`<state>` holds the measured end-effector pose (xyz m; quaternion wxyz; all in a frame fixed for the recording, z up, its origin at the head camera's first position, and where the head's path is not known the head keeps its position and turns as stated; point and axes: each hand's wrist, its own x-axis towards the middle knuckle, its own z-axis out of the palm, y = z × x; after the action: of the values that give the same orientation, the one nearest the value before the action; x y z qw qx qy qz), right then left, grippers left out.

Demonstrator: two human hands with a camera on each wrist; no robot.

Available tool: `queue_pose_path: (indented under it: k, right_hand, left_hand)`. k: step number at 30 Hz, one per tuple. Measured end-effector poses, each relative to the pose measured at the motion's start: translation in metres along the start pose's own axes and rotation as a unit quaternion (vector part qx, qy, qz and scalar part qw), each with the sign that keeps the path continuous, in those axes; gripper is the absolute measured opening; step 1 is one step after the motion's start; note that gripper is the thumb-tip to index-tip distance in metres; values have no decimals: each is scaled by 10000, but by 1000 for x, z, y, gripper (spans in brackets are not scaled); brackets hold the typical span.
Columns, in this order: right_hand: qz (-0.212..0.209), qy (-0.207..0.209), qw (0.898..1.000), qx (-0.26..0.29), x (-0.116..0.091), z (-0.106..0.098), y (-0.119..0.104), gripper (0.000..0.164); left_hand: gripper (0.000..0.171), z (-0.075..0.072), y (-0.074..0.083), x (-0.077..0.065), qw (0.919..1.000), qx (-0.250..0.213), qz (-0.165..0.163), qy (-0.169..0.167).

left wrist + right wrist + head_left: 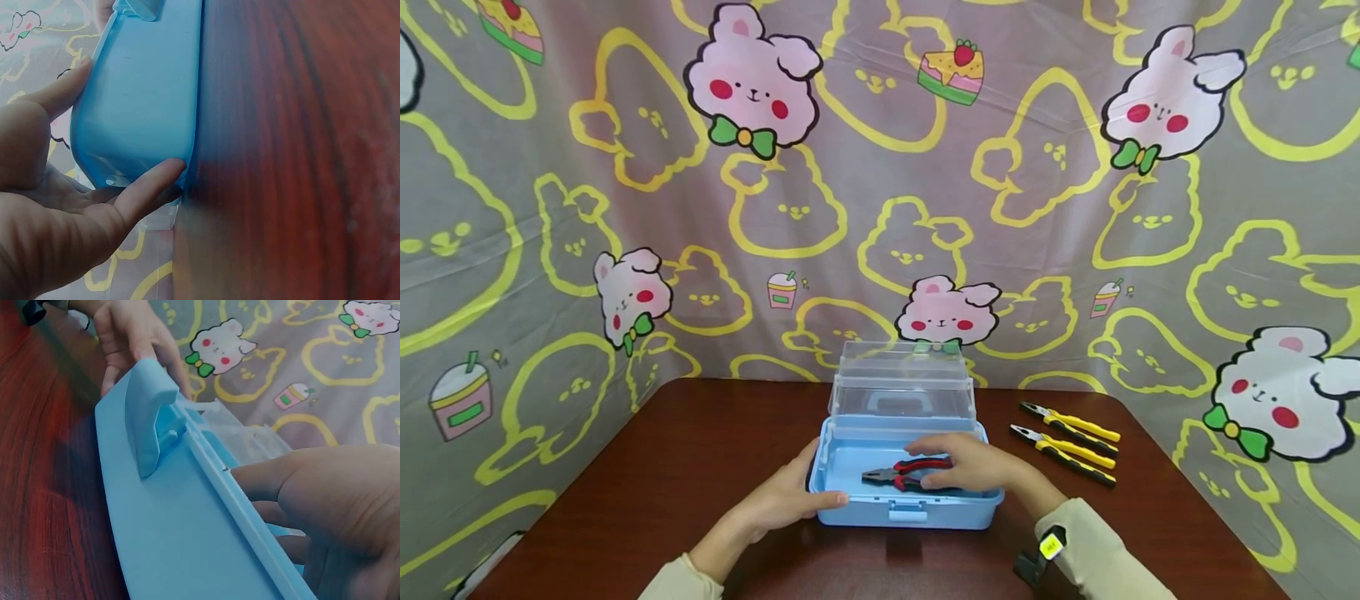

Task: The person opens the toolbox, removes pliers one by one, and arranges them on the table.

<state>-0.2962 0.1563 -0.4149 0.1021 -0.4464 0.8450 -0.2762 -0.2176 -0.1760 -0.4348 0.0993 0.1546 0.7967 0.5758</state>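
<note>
A light blue toolbox stands on the table with its clear lid raised. My left hand holds the left end of the box, its thumb at the front corner and its fingers along the side; the left wrist view shows this hand around that end. Inside the box lie pliers with red and black handles. Over those handles is my right hand, fingers spread and reaching into the box. In the right wrist view, the front wall hides the fingertips of this hand and the pliers.
Two pairs of pliers with yellow and black handles, one farther back and one nearer, lie to the right of the box on the dark wooden table. A patterned cloth hangs around the table. The box's front latch hangs outward.
</note>
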Motion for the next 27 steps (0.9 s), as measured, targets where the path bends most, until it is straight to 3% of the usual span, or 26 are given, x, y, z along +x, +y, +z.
queue_pose_path:
  k: [10,19,27]
  right_hand:
    - [489,-546,9957,-562,11,3,2,58]
    - [471,-791,9886,-1191,23,10,5,62]
    - [412,-775,9901,-1098,26,13,6,58]
  left_hand:
    - [108,1,0,1,10000,-5,66,-56]
    - [107,-1,-1,0,10000,-52,68,-42]
    - [106,0,-2,-1,10000,-52,71,-32]
